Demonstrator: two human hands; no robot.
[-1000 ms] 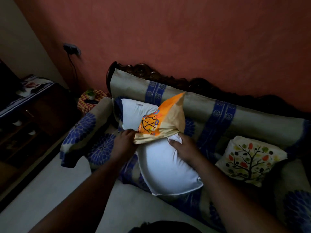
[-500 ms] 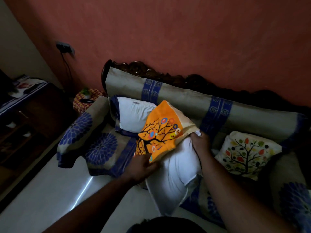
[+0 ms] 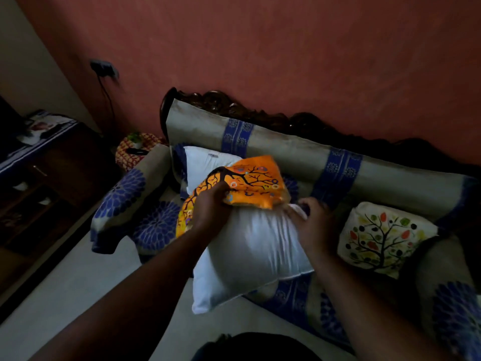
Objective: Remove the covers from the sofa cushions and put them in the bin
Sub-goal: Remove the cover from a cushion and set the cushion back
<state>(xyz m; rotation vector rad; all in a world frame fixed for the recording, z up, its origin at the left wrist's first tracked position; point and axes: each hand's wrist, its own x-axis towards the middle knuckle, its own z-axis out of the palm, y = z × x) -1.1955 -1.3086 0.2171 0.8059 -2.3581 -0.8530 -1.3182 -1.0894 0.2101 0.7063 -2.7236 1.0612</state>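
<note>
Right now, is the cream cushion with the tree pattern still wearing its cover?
Yes, the cream tree-print cushion lies on the sofa with its printed cover on, and neither hand touches it.

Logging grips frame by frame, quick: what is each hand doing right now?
Left hand: grips the orange cover.
Right hand: grips the top edge of the white cushion.
</note>
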